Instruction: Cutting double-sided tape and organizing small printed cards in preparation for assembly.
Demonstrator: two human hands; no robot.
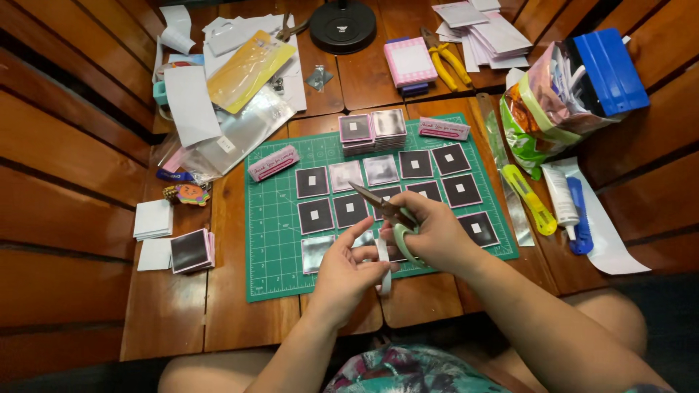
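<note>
My right hand (437,233) grips green-handled scissors (386,207), blades pointing up-left over the green cutting mat (273,240). My left hand (348,273) pinches a narrow white strip (384,263) that hangs just below the scissors. Both hands hover over the mat's front edge. Several black square cards with small white squares (313,182) lie in rows on the mat. Some of them look shiny silver. Two short stacks of cards (373,129) sit at the mat's far edge.
A yellow box cutter (530,198) and blue tools lie to the right of the mat. A pink notepad (410,61), yellow pliers (445,60), a snack bag (542,109), loose papers (218,94) and white card stacks (153,218) surround it on the wooden table.
</note>
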